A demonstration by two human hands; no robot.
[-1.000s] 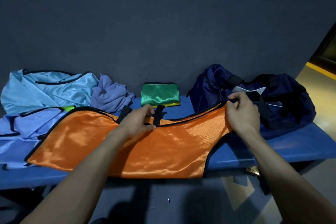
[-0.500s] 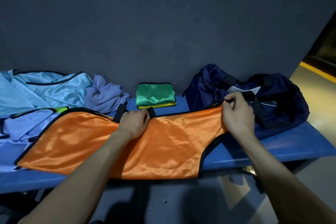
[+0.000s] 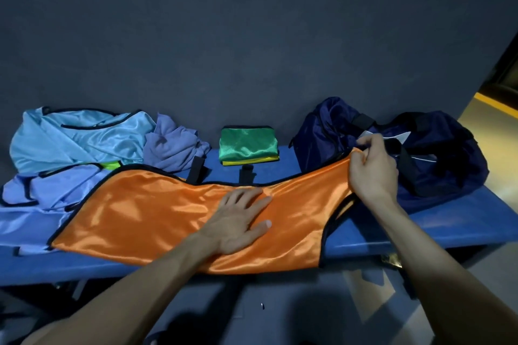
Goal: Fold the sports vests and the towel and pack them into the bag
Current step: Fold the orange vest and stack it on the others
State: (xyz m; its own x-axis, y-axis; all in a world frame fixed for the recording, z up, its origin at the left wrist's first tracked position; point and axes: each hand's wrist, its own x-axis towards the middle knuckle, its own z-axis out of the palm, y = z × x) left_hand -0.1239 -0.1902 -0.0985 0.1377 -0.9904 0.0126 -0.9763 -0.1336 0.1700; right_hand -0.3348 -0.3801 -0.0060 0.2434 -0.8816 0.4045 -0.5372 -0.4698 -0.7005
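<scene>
An orange sports vest [image 3: 151,213] with black trim lies spread across the blue bench [image 3: 437,221]. My left hand [image 3: 241,218] presses flat on its middle, fingers spread. My right hand [image 3: 372,171] pinches the vest's right shoulder end and holds it lifted in front of the navy bag [image 3: 448,159]. A folded green vest [image 3: 248,145] sits on a yellow one by the wall. Light blue vests [image 3: 73,137] and a crumpled purple-blue towel [image 3: 173,145] are heaped at the left.
A dark wall runs right behind the bench. A periwinkle vest [image 3: 50,190] lies under the orange one's left end. The bench's front edge drops to a grey floor [image 3: 280,308]. At far right is a yellow-lit floor strip [image 3: 493,103].
My left hand let go of the vest's top edge and moved down to lie flat on the middle of the fabric. My right hand still holds the shoulder end, slightly raised.
</scene>
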